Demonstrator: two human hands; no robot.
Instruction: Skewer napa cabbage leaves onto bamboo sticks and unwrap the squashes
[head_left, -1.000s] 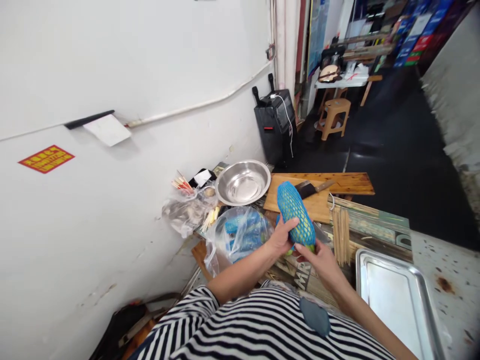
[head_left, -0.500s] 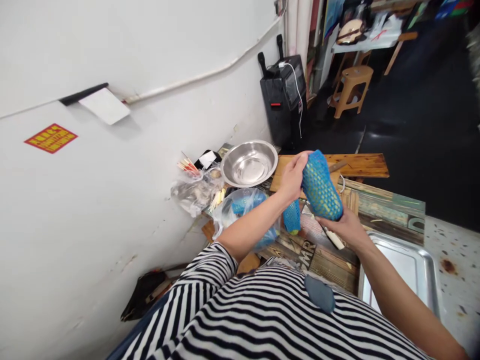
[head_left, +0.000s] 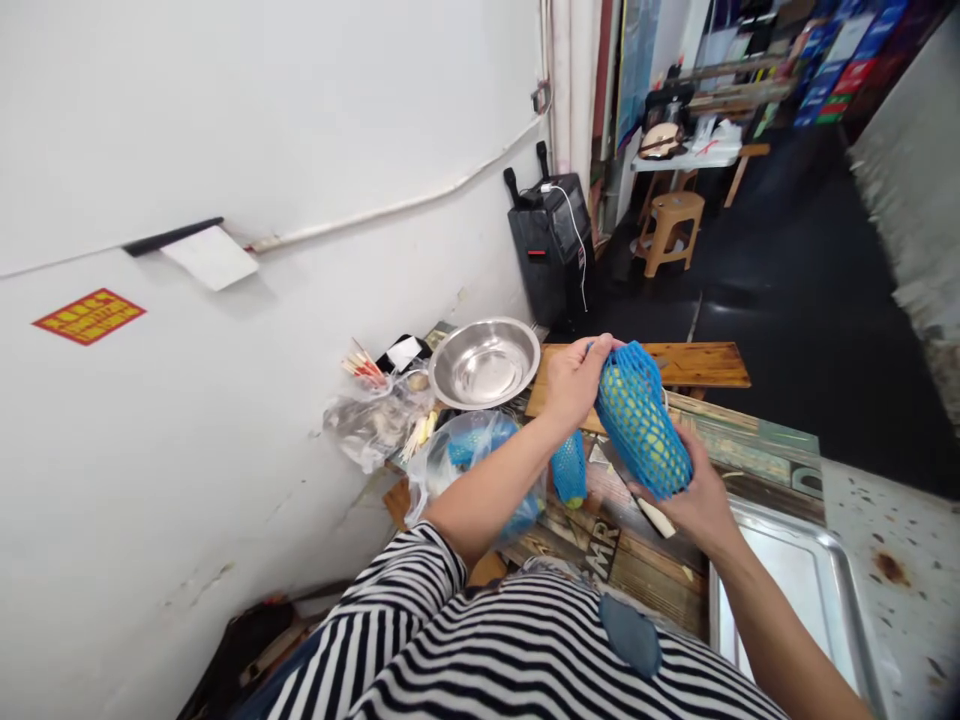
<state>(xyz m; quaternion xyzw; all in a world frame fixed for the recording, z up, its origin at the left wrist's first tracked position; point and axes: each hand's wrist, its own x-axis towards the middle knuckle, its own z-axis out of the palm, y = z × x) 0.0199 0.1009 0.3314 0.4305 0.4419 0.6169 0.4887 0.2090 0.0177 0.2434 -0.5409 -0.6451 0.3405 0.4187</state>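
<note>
I have the left hand (head_left: 577, 382) pinching the upper end of a blue net (head_left: 637, 364) between closed fingers, and the right hand (head_left: 703, 500) with fingers curled round its lower end. The fruit (head_left: 643, 430) inside is tilted, held above the bench (head_left: 660, 577). Below, I see a knife (head_left: 657, 518) near the right hand, a second netted fruit (head_left: 568, 470) to its left, and a metal tray (head_left: 806, 565) partly behind the right arm (head_left: 776, 625)

this looks like a small eatery, with a steel basin (head_left: 486, 372), metal tray (head_left: 804, 580) and stool (head_left: 673, 218).
</note>
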